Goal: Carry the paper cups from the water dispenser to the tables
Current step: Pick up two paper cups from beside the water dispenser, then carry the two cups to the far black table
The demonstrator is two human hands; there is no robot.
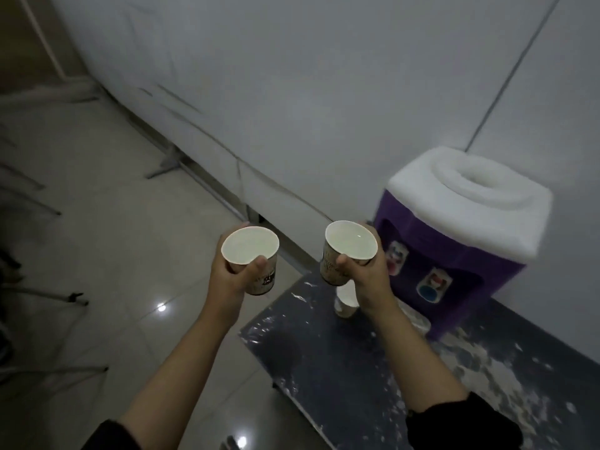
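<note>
My left hand (227,280) grips a paper cup (250,246), upright, with water in it, over the tiled floor. My right hand (367,280) grips a second paper cup (350,243), also upright and filled, above the dark table's left end. The purple water dispenser (454,254) with a white top stands on that table, just right of my right hand. A further paper cup (345,302) stands on the table below my right hand, partly hidden by the wrist.
The dark, paint-speckled table (341,368) runs along the white wall (324,92). Glossy floor tiles (113,254) spread to the left. Thin metal stand legs (45,297) lie at the far left edge.
</note>
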